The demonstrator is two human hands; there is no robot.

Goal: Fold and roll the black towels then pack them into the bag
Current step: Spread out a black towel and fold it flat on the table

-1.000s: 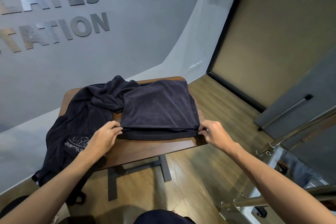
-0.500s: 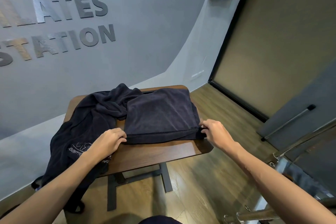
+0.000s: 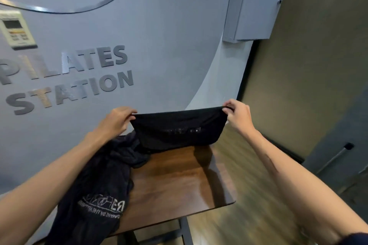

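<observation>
Bag (image 3: pixel 87 195): black, slumped over table's (image 3: pixel 175 181) left edge.
Towel (image 3: pixel 177 127): lifted, top corners pinched by left hand (image 3: pixel 117 119) and right hand (image 3: pixel 237 113).

The folded towel (image 3: pixel 179 129) hung mid-frame above the table's (image 3: pixel 179 181) far edge, left hand (image 3: pixel 117 119) at its left corner, right hand (image 3: pixel 238 114) at its right. A heap of towels (image 3: pixel 95 185) draped over the table's left side, lower left.
</observation>
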